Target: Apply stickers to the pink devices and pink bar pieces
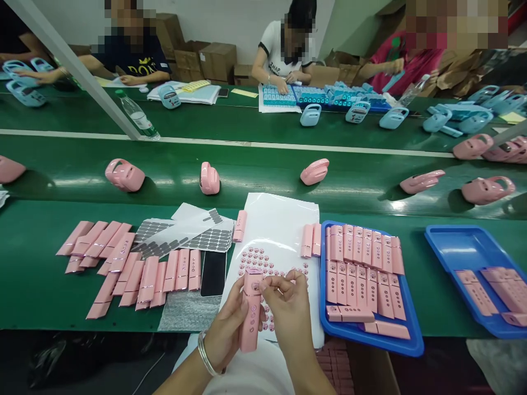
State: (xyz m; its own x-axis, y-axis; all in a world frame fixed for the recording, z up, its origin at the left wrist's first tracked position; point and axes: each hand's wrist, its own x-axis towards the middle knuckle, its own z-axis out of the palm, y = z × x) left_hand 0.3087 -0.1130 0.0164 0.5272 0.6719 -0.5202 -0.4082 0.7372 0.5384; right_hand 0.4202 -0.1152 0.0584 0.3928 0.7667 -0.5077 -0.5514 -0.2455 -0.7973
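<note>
My left hand (224, 332) is wrapped round a pink rectangular handheld device (250, 323), held upright with a shiny band near its top and a column of small round marks down its front. My right hand (288, 307) is closed, with thumb and forefinger pinched at the edge of a round sticker (256, 286) on the device's upper part. Behind and below both hands lies a white sheet (280, 225) bearing rows of small round pink stickers (253, 258). One pink device (240, 226) rests at the sheet's left edge, and two more (312, 240) lie at its right.
A blue tray (415, 334) of pink devices stands right, another blue tray (453, 241) farther right. Left are loose pink devices (119, 252), sticker sheets (201, 238) and a phone (213, 273). Pink handled housings (125, 174) sit on the green belt (255, 164). Co-workers sit opposite.
</note>
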